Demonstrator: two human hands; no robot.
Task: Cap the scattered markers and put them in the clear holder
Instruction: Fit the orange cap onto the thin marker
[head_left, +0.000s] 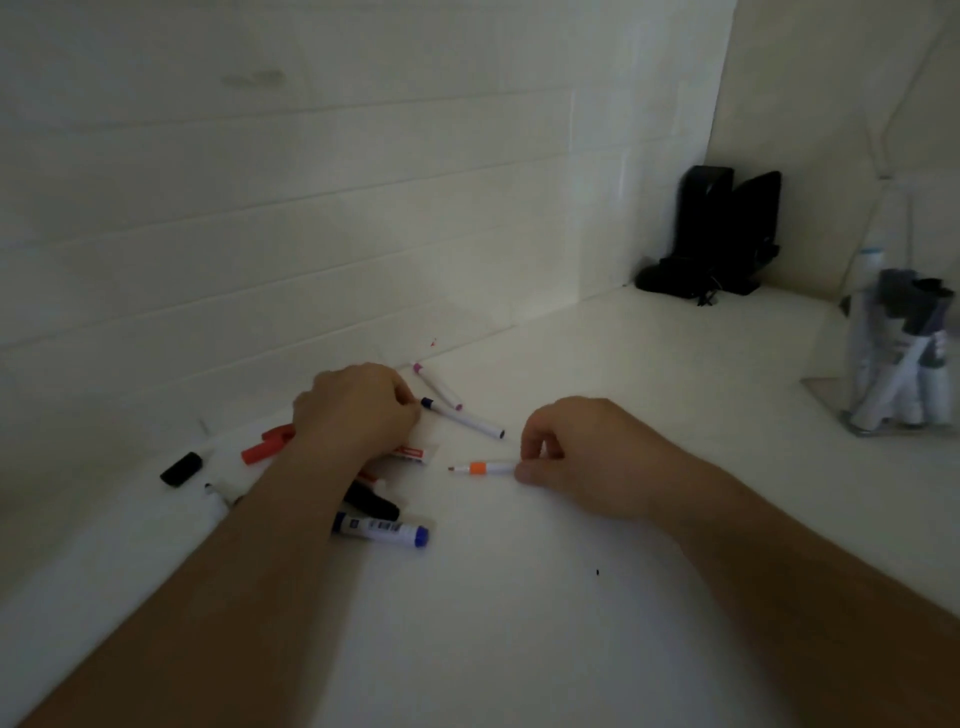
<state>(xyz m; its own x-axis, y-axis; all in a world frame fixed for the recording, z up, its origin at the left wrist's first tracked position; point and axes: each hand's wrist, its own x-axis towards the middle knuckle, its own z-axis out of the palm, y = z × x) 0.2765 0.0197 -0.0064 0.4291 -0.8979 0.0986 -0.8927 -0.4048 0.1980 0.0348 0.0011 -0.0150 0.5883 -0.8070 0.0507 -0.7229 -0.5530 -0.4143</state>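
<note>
A: Here, where is the orange marker (480, 467)?
B: On the counter (571, 597), uncapped, its rear end pinched by the right hand (571, 457); the left hand (358, 405), curled, reaches among scattered markers.
A: Counts?
B: Two thin markers beyond the orange marker; several stand in the clear holder (904, 358).

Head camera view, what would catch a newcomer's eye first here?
The two hands at the centre of the white table: the right hand pinches a thin orange marker with its tip bare, while the left hand rests over a scatter of markers and loose caps. At the far right stands the clear holder, already holding several markers.
</note>
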